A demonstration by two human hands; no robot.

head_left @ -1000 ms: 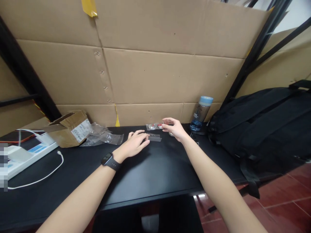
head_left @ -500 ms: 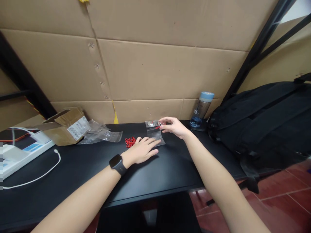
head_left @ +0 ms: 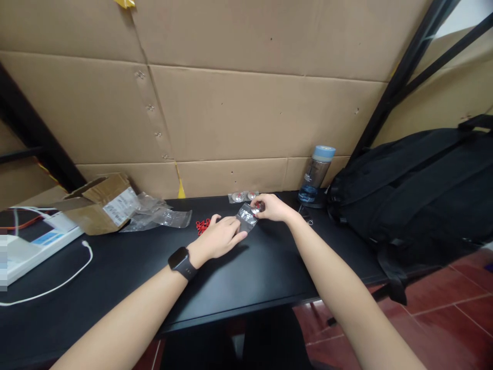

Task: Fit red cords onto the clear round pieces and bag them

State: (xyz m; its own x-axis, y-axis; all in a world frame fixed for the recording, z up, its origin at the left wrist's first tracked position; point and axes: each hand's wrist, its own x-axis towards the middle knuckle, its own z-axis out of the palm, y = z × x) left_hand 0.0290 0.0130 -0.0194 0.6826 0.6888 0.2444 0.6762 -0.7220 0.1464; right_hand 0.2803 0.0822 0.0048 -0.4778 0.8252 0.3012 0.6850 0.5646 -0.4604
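My left hand (head_left: 222, 237), with a black watch on its wrist, is closed on the near left edge of a small clear zip bag (head_left: 247, 218). The bag is tilted up, and some of my left fingertips are hidden. At the bag's upper right, my right hand (head_left: 271, 207) pinches a clear round suction cup (head_left: 257, 207) with red on it. More clear suction cups (head_left: 239, 197) with red centres lie behind, in a clear packet by the cardboard wall. A small pile of red plastic hooks (head_left: 202, 226) is just left of my left hand.
An opened cardboard box (head_left: 103, 203) and crumpled plastic wrap (head_left: 162, 215) stand at left, near a white power strip (head_left: 50, 244) and white cable (head_left: 71, 285). A blue-lidded bottle (head_left: 316, 174) and black backpack (head_left: 416, 195) are at right. Thin metal pieces (head_left: 307, 215) lie by the bottle.
My right hand has drawn back from the rear packet and now holds a suction cup at the bag. The bag, flat under my left hand before, is now tilted up.
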